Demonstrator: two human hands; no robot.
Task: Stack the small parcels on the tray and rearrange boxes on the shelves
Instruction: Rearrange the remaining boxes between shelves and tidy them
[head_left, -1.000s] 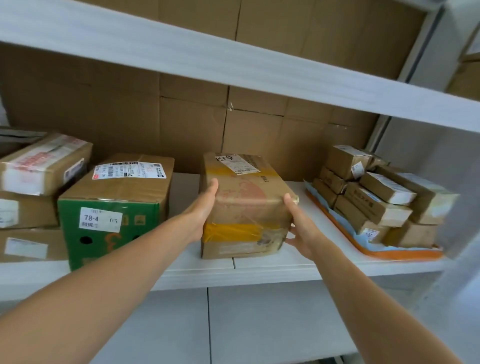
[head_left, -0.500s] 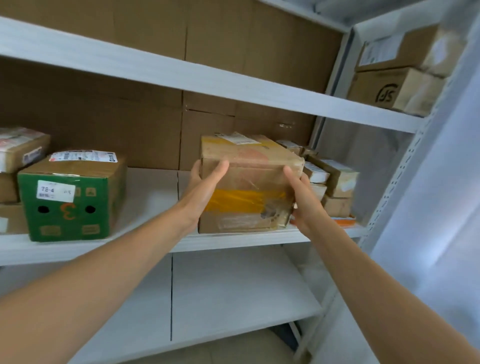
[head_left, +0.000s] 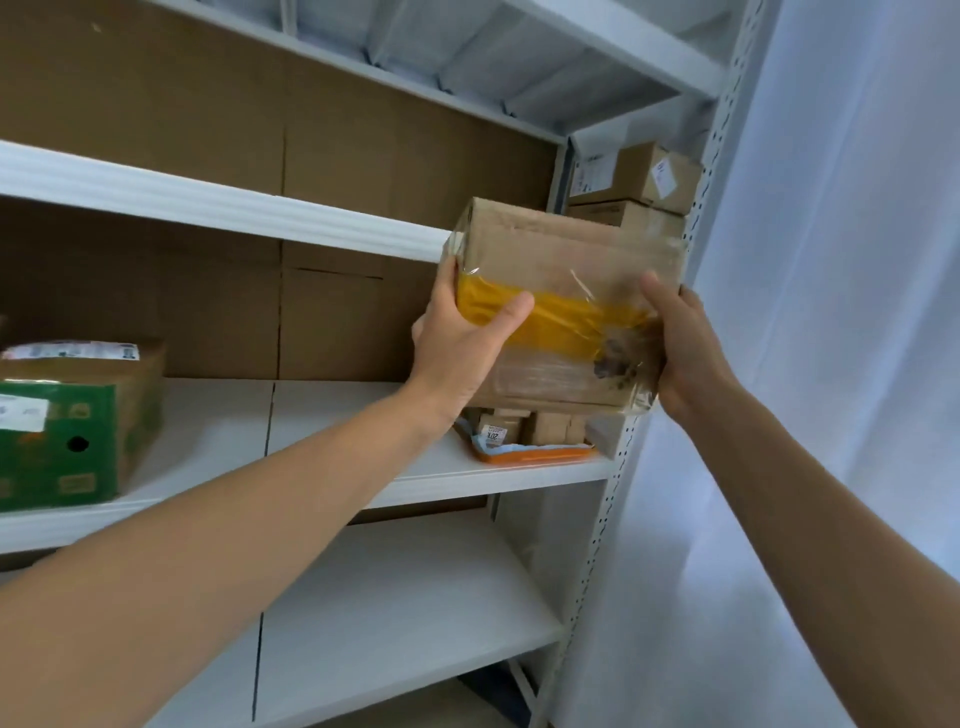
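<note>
I hold a brown cardboard box (head_left: 566, 291), wrapped in clear film with a yellow tape band, in the air in front of the right end of the shelving. My left hand (head_left: 460, 343) grips its left side and my right hand (head_left: 683, 348) its right side. Below the box, the orange tray (head_left: 535, 457) with several small parcels (head_left: 550, 428) sits on the middle shelf (head_left: 332, 415), mostly hidden by the box.
A green-and-brown box (head_left: 67, 426) stands at the shelf's left. Stacked cardboard boxes (head_left: 631, 187) sit on the upper shelf at the right, behind the held box. A perforated white upright (head_left: 623, 467) bounds the shelving; a pale curtain (head_left: 831, 364) hangs to the right.
Both hands have lifted the box off the middle shelf and carried it up and to the right, in front of the tray. The view has swung right and upward.
</note>
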